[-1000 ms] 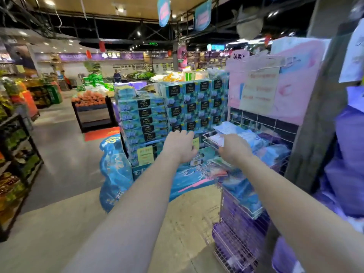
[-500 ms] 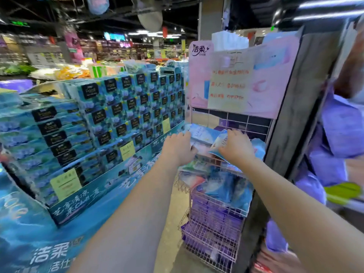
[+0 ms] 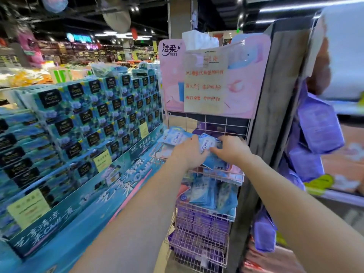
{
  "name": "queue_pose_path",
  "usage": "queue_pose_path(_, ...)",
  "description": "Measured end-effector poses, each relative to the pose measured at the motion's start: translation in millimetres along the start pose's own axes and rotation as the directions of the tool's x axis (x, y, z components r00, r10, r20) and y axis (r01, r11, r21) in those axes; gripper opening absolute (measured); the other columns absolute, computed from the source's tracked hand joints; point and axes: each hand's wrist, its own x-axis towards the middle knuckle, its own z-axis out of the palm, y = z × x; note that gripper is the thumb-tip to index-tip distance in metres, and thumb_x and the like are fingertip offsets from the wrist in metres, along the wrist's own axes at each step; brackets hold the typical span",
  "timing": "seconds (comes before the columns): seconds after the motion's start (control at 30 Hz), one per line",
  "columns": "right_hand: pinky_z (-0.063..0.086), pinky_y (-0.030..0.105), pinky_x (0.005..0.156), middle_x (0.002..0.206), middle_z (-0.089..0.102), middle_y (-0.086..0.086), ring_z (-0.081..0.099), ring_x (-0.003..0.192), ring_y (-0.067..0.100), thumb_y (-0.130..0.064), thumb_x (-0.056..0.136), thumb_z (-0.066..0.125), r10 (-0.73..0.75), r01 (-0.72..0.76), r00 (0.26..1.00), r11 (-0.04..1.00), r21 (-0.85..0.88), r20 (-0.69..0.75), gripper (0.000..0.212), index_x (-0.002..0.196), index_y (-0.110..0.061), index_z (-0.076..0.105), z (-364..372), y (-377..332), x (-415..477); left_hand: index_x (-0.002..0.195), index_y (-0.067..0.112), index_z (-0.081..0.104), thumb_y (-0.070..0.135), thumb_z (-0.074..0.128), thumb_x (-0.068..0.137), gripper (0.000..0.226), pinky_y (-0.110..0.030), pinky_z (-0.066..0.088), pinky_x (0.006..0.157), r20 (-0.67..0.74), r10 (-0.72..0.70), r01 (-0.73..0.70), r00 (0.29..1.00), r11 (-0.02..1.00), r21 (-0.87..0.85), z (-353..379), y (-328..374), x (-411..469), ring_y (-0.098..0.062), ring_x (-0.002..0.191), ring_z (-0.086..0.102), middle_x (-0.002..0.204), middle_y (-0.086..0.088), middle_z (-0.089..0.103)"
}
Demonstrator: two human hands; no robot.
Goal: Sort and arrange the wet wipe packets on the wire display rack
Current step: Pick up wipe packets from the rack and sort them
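Observation:
A pink wire display rack [image 3: 204, 120] stands in front of me with several basket tiers. Its top basket holds pale blue wet wipe packets [image 3: 174, 134]. Both my hands are in that basket. My left hand [image 3: 189, 152] and my right hand [image 3: 229, 149] grip one blue packet [image 3: 206, 142] between them, tilted upright. The tier below holds more blue packets [image 3: 208, 192]. The lower baskets are filled with purple packets [image 3: 199, 223].
A pink headboard with a handwritten paper notice [image 3: 204, 83] tops the rack. A large stack of blue tissue boxes [image 3: 94, 119] fills the left. A dark pillar [image 3: 279, 95] stands right of the rack, with hanging purple packs [image 3: 319, 127] beyond it.
The view has drawn closer to the rack. My hands have come together and now hold one blue packet between them in the top basket.

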Motion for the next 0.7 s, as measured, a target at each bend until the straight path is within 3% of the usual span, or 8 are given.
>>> queue_pose_path(0.1, 0.025, 0.048, 0.12, 0.129, 0.069, 0.001, 0.057, 0.127, 0.025, -0.065, 0.089, 0.055, -0.014, 0.014, 1.0, 1.0, -0.005, 0.019, 0.057, 0.128, -0.025, 0.064, -0.4, 5.2, 7.7, 0.145, 0.002, 0.037, 0.059, 0.05, 0.098, 0.075, -0.047, 0.044, 0.105, 0.068, -0.045, 0.048, 0.997, 0.997, -0.054, 3.5, 5.4, 14.3, -0.04, 0.134, 0.051, 0.148, -0.02, 0.049)
queue_pose_path(0.23, 0.045, 0.043, 0.104, 0.131, 0.066, 0.007, 0.058, 0.124, 0.03, -0.066, 0.088, 0.058, 0.002, -0.004, 0.999, 0.999, 0.051, 0.041, 0.069, 0.134, -0.015, 0.057, -0.6, 15.9, 9.4, 0.146, 0.004, 0.045, 0.066, 0.056, 0.093, 0.082, -0.042, 0.043, 0.105, 0.125, -0.048, 0.058, 0.991, 0.995, -0.078, 5.2, 1.8, 33.2, -0.034, 0.135, 0.05, 0.151, -0.018, 0.049)
queue_pose_path(0.3, 0.052, 0.042, 0.09, 0.112, 0.069, 0.008, 0.063, 0.112, 0.032, -0.068, 0.088, 0.057, -0.021, 0.019, 0.998, 0.999, 0.029, 0.065, 0.061, 0.114, -0.014, 0.063, 1.7, 17.3, 10.5, 0.144, 0.005, 0.048, 0.067, 0.06, 0.09, 0.083, -0.04, 0.044, 0.105, 0.157, -0.044, 0.06, 0.987, 0.993, -0.101, 1.9, -0.5, 37.0, -0.033, 0.134, 0.052, 0.15, -0.016, 0.05)
queue_pose_path(0.4, 0.047, 0.038, 0.075, 0.094, 0.065, 0.006, 0.062, 0.091, 0.029, -0.067, 0.088, 0.057, -0.024, 0.023, 0.997, 1.0, 0.014, 0.078, 0.051, 0.092, -0.016, 0.058, 3.5, 13.7, 11.8, 0.139, 0.015, 0.053, 0.068, 0.069, 0.077, 0.084, -0.043, 0.049, 0.102, 0.288, -0.063, 0.083, 0.956, 0.995, -0.056, -2.2, -2.8, 40.2, -0.031, 0.125, 0.056, 0.138, -0.006, 0.054)
queue_pose_path(0.47, 0.049, 0.038, 0.077, 0.1, 0.069, 0.008, 0.063, 0.094, 0.031, -0.063, 0.089, 0.06, -0.019, 0.017, 0.997, 0.999, 0.036, 0.07, 0.053, 0.103, -0.012, 0.065, 2.5, 10.7, 10.4, 0.121, 0.021, 0.059, 0.088, 0.069, 0.056, 0.093, -0.047, 0.054, 0.093, 0.329, -0.056, 0.045, 0.943, 0.998, 0.039, -1.3, -4.4, 46.5, -0.027, 0.107, 0.06, 0.125, -0.003, 0.062)
queue_pose_path(0.53, 0.051, 0.041, 0.088, 0.114, 0.071, 0.011, 0.064, 0.106, 0.035, -0.059, 0.091, 0.061, -0.007, 0.004, 0.998, 0.999, 0.05, 0.061, 0.06, 0.124, -0.009, 0.065, 1.3, 7.8, 6.7, 0.115, 0.016, 0.058, 0.102, 0.062, 0.037, 0.117, -0.048, 0.055, 0.09, 0.317, -0.032, -0.002, 0.948, 0.994, 0.107, 11.0, -11.7, 65.6, -0.028, 0.099, 0.059, 0.116, -0.01, 0.063)
queue_pose_path(0.7, 0.048, 0.04, 0.09, 0.116, 0.072, 0.01, 0.064, 0.111, 0.035, -0.056, 0.092, 0.061, 0.047, -0.049, 0.998, 0.996, 0.071, 0.032, 0.06, 0.13, -0.011, 0.063, 2.0, 2.4, 0.6, 0.134, 0.008, 0.051, 0.093, 0.072, 0.037, 0.13, -0.045, 0.057, 0.089, 0.312, 0.048, -0.054, 0.949, 0.998, 0.013, -5.0, -3.8, 51.2, -0.03, 0.105, 0.06, 0.128, -0.011, 0.055)
